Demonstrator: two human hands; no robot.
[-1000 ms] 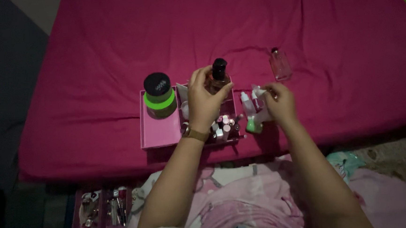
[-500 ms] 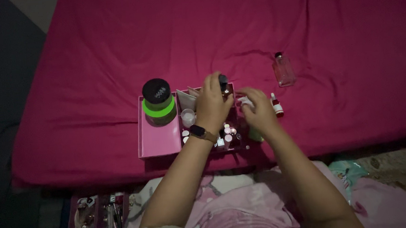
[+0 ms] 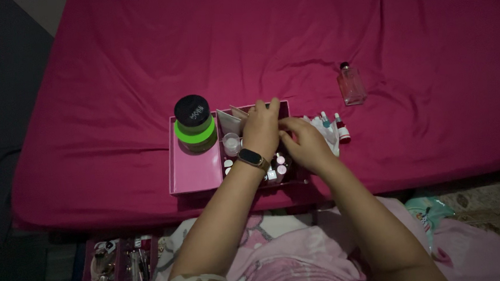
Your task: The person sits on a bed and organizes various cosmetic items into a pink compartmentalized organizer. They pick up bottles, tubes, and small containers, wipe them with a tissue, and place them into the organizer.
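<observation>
Single head-worn view, no second camera. Looks steeply down and forward from above the person's lap, facing the far side of a bed [image 3: 290, 34] with a magenta sheet. Moderately near: both forearms enter from the near edge, pink organiser tray [image 3: 196, 167] sits centre frame. Bed fills most of the frame; dark floor strip at left, near edge shows lap and a second tray [image 3: 119, 264] near left.

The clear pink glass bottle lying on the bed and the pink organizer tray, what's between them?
In the head view, small dropper bottles stand between the clear pink glass bottle and the pink organizer tray; elsewhere, bare magenta sheet.
</observation>
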